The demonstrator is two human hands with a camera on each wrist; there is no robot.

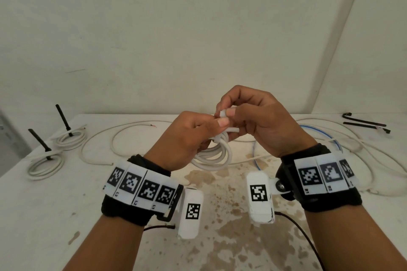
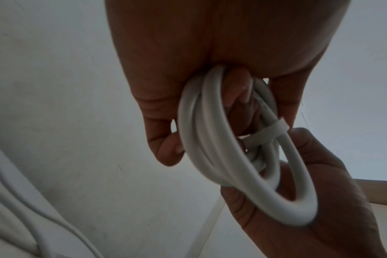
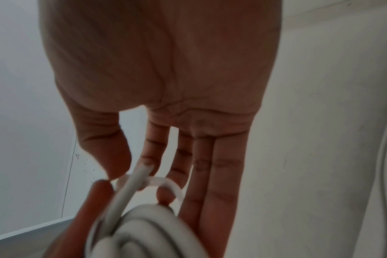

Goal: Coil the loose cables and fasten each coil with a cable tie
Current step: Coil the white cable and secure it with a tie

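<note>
Above the table I hold a small white cable coil (image 1: 217,156) between both hands. My left hand (image 1: 211,127) grips the coil's top, its fingers curled through the loops (image 2: 210,157). A white cable tie (image 1: 222,114) loops around the coil's strands (image 2: 267,132). My right hand (image 1: 229,110) pinches the tie's end between thumb and forefinger. In the right wrist view the tie (image 3: 166,183) arches over the blurred coil (image 3: 148,227), and the other fingers (image 3: 221,165) stay straight.
Two coils bound with black ties lie at the table's left (image 1: 70,138) (image 1: 45,166). Loose white cables (image 1: 123,138) and a blue-striped one (image 1: 330,136) sprawl across the back. Spare black ties (image 1: 365,124) lie far right. The stained tabletop (image 1: 220,204) meets a wall behind.
</note>
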